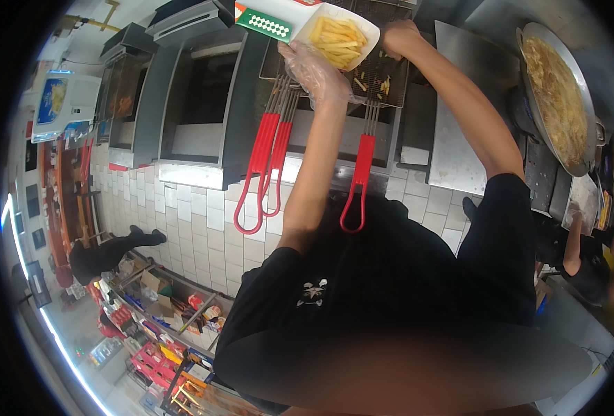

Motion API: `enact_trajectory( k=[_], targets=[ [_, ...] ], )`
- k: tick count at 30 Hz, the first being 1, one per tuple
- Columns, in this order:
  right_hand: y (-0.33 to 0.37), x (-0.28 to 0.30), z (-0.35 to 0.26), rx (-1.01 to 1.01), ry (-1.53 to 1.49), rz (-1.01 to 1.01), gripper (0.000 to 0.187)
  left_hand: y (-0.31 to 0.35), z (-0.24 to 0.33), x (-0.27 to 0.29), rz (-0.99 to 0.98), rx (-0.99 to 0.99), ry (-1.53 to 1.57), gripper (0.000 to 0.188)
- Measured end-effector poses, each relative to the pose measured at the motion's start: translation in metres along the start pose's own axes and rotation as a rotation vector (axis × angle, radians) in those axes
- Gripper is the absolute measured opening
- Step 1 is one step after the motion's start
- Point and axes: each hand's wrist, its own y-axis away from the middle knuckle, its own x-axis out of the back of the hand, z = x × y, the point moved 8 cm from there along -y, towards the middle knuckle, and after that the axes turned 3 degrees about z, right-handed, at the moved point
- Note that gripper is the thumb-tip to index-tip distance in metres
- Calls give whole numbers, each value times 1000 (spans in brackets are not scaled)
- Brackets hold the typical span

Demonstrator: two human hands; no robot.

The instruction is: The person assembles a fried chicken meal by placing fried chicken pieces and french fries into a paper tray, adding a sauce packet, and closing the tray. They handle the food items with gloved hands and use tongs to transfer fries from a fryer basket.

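Note:
A paper carton (263, 24), white with green and red panels, is raised above the fryer. Its open end shows yellow french fries (338, 43). My left hand (314, 73), in a clear plastic glove, grips the carton from below. My right hand (398, 38) is closed just right of the carton, above the wire fryer basket; whatever its fingers hold is hidden. Some loose fries (384, 86) lie in that basket. Red-coated basket handles (265, 142) and another red handle (365, 159) stick out toward me, on either side of my left forearm.
A steel counter (463, 104) lies right of the fryer, with a large pan of bubbling oil (556, 97) beyond it. Steel fryer units (199, 104) stand to the left. One person (109, 260) is at far left, another (588, 263) at far right. Below left is a cluttered shelf (175, 305).

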Motion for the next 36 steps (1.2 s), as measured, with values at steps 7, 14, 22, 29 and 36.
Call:
enact_trajectory(
  k=[7, 14, 22, 29, 36],
  targets=[
    [-1, 4, -5, -98, -114, -3, 38, 8, -1, 3, 43, 53, -25, 61],
    [24, -7, -9, -43, -111, 9, 36, 2, 8, 13, 60, 33, -4, 64],
    [43, -11, -5, -93, -174, 26, 27, 7, 21, 0, -7, 11, 39, 63],
    [60, -8, 50, -136, -381, -163, 13, 6, 25, 2, 44, 10, 21, 63],
    [132, 81, 154, -99, -748, -173, 19, -18, 20, 12, 42, -52, 12, 59]
  ],
)
